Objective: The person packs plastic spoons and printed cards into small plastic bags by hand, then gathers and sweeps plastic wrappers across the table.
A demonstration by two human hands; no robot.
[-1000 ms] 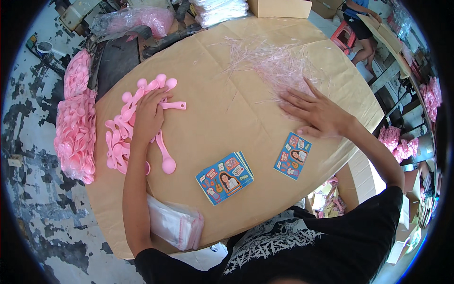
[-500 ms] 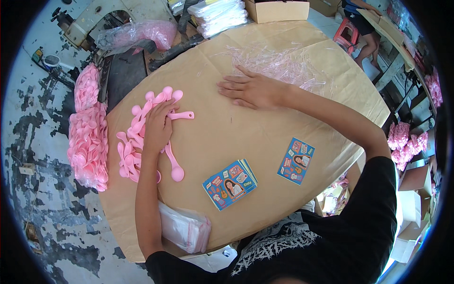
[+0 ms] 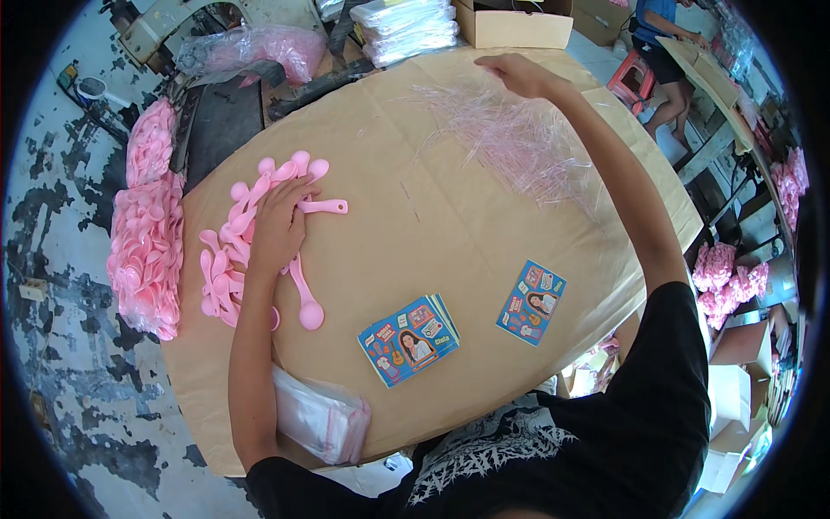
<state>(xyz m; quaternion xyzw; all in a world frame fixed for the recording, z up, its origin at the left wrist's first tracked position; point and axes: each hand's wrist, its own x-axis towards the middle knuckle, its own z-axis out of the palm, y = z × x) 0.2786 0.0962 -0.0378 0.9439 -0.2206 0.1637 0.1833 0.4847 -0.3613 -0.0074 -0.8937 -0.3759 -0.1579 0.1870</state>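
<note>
My left hand (image 3: 278, 223) lies over a loose heap of pink plastic spoons (image 3: 226, 281) at the left of the table, its fingers apart and resting on them. Some spoons are hidden beneath the palm; one spoon (image 3: 307, 303) pokes out toward me. My right hand (image 3: 521, 75) is near the table's far edge, beyond a scattered pile of thin clear pinkish strips (image 3: 519, 143). Nothing shows in its partly bent fingers. Closer to me are a stack of blue printed cards (image 3: 409, 342) and a single card (image 3: 532, 303).
Brown paper covers the table (image 3: 415, 251). Clear plastic bags (image 3: 320, 415) lie at its near edge. Bagged pink spoons (image 3: 145, 251) stand off the left side. A cardboard box (image 3: 519, 28) and stacked plastic packs (image 3: 405, 30) sit beyond the far edge. A person (image 3: 666, 52) works at the far right.
My right hand has moved away to the far side and lifted off the paper. The strips now spread farther toward me. My left hand stays on the spoons; the whole view has shifted slightly.
</note>
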